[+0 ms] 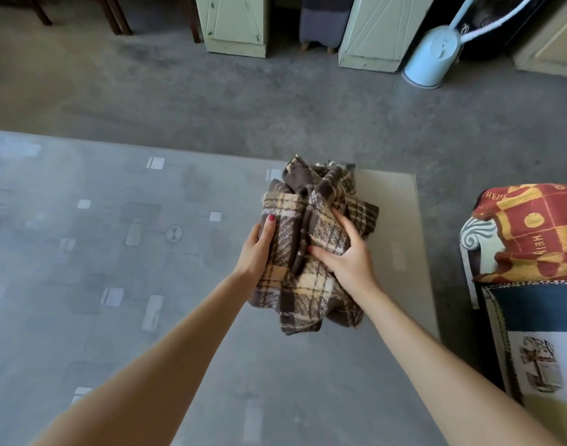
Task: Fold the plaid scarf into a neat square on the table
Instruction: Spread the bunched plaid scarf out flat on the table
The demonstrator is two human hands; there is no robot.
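Head view, looking down: the right hand (348, 255) lies on top of the bunched plaid scarf (311, 249) with its fingers curled into the cloth, gripping a ridge of folds near the middle; the fingertips sink between the folds and cannot be seen. The left hand (258, 246) holds the scarf's left edge, thumb on top with a red-painted nail showing, while the other fingers are tucked under the cloth and hidden. The scarf is a brown, cream and yellow crumpled heap, not flat, and how many layers lie in it is hard to make out. It sits on the table (114, 252), near the far right corner, partly over a paler strip of the tabletop; whether the heap rests fully on the surface or is lifted a little cannot be told. Both forearms run out of the bottom of the picture. To the right, a red and yellow patterned cloth (533, 230) drapes over a piece of furniture cut off by the edge. Beyond the table, on the floor, stand pale green cabinets (237, 24) and a white appliance (433, 56), all cropped at the top.
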